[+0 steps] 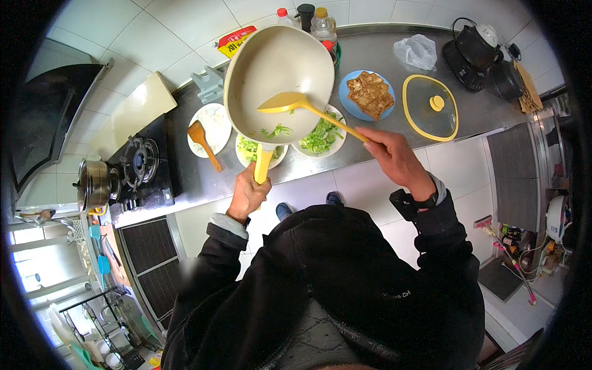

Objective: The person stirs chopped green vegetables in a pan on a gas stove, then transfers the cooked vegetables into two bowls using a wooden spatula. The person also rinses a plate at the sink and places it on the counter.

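Note:
My left hand (249, 193) grips the yellow handle of a cream-coloured pan (277, 60), which is raised and tilted above the counter. A few bits of chopped green vegetable (279, 131) lie in it near the handle side. With my right hand (393, 155) I hold a yellow spatula (319, 112), its blade inside the pan. Partly hidden under the pan are two white bowls of chopped greens, one on the right (322, 137) and one behind the handle (246, 150). A wooden spatula (200, 135) rests across a white plate (213, 121) to the left.
A blue plate (343, 99) of browned flat food (370, 95), a glass lid (423, 108) and a plastic bag (416, 51) are on the counter's right part. Bottles (322, 25) stand behind the pan. At left are a gas burner (141, 159) and a steel pot (95, 184).

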A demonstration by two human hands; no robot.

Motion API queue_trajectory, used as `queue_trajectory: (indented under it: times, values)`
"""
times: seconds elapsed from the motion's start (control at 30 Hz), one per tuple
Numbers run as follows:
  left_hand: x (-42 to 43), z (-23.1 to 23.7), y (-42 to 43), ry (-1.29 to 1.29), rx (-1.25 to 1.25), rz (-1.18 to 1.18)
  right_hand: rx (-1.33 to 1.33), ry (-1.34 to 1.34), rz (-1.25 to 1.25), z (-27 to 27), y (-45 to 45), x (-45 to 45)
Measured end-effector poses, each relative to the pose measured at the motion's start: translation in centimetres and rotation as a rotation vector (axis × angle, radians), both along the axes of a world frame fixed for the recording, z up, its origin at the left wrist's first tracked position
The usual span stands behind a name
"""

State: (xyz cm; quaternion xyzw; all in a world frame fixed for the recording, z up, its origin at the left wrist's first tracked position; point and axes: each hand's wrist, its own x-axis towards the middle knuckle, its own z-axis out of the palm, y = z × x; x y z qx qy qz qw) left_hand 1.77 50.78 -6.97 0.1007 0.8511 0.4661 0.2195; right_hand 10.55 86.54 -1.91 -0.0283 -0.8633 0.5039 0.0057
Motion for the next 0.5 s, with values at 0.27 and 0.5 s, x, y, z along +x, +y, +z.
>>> queue_trajectory:
  times: [0.27,0.5]
  values:
    - [-0.3,-1.2,0.7,-0.027,0.071,0.052,0.194,-0.064,0.174,0.6,1.7,-1.8]
    - [-1.8,-3.5,1.7,0.401,-0.154,-0.025,0.411,0.005,0.135,3.0,4.3,-2.4]
